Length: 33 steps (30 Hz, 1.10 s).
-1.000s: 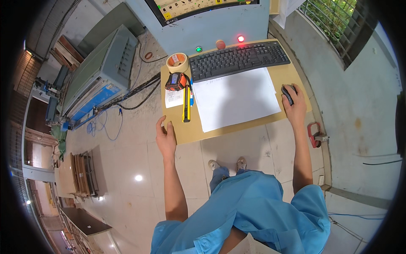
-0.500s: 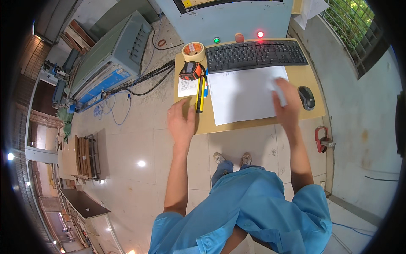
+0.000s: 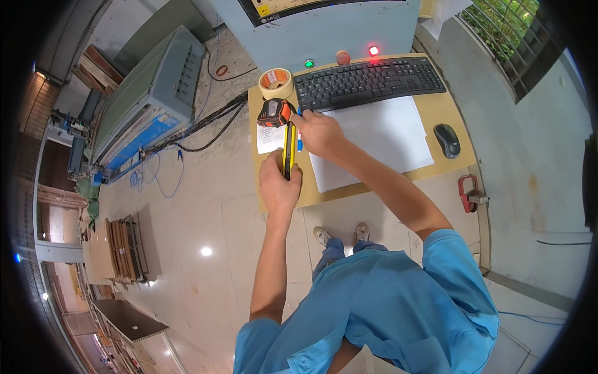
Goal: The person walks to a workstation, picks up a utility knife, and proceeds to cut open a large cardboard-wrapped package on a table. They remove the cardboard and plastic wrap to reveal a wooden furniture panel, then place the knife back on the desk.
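A yellow-and-black utility knife (image 3: 290,146) lies along the left side of the desk, pointing away from me. My left hand (image 3: 280,184) is closed around its near end. Reaching across the white paper (image 3: 370,140), my right hand (image 3: 321,132) has its fingers closed at the knife's far end; its grip there is partly hidden. Just beyond those fingertips sits a black-and-orange tape measure (image 3: 274,113). A blue pen (image 3: 299,145) shows in part beside the knife, and a small printed slip (image 3: 266,139) lies to its left.
A roll of tape (image 3: 275,83) stands behind the tape measure. A black keyboard (image 3: 370,82) spans the back of the yellow desk (image 3: 455,165), with a mouse (image 3: 447,141) at the right. Behind are a green button, a red button and a lit red lamp. A large machine stands at left.
My right hand has swung left from the paper's right side to the knife's far end. My left hand has moved from beside the knife onto its near end. The view has shifted slightly.
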Motion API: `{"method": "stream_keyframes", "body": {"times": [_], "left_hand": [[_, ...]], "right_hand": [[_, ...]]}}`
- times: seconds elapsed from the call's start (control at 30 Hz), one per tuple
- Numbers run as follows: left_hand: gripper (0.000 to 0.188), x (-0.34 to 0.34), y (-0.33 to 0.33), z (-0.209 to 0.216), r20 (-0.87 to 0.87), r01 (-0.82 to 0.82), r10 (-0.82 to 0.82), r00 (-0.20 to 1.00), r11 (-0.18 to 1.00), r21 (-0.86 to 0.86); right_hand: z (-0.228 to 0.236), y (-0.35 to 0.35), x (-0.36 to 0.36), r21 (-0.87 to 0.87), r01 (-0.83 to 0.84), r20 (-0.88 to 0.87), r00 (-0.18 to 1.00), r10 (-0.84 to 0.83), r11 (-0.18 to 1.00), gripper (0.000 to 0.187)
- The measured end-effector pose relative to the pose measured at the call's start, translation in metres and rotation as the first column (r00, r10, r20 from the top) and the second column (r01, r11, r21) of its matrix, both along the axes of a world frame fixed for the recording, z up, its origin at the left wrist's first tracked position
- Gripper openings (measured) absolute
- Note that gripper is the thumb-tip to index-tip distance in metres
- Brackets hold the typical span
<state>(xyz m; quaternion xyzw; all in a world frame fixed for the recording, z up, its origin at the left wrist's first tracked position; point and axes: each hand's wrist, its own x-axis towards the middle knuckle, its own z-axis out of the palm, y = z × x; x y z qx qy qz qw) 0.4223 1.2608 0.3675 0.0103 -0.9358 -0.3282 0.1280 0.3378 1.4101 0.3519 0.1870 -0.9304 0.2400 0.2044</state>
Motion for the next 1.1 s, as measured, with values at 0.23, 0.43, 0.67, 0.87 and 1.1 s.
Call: {"method": "stream_keyframes", "body": {"times": [0.23,0.43,0.67,0.87,1.1], "left_hand": [[0.036,-0.011,-0.004,0.005,-0.3,0.156,-0.193,0.934,0.977,-0.142],[0.022,-0.046,0.011,0.002,-0.251,0.171,-0.292,0.923,0.894,-0.413],[0.013,-0.042,0.02,0.026,-0.182,0.141,-0.219,0.958,0.92,-0.366],[0.012,0.013,0.031,0.041,-0.118,0.265,-0.265,0.957,0.964,-0.019],[0.025,0.007,0.028,0.009,-0.223,0.509,-0.511,0.83,0.858,-0.072]], "right_hand": [[-0.005,0.014,0.029,-0.056,-0.022,-0.03,0.999,0.02,0.998,0.027],[-0.012,0.016,0.047,-0.193,-0.007,-0.047,0.999,-0.003,0.981,0.032],[0.007,0.027,0.056,-0.285,0.026,-0.014,0.999,-0.031,0.958,0.038],[0.014,0.042,0.047,-0.055,-0.179,-0.119,0.978,0.172,0.982,0.039],[0.018,0.071,0.018,-0.877,0.286,0.402,0.877,0.264,0.386,0.018]]}}
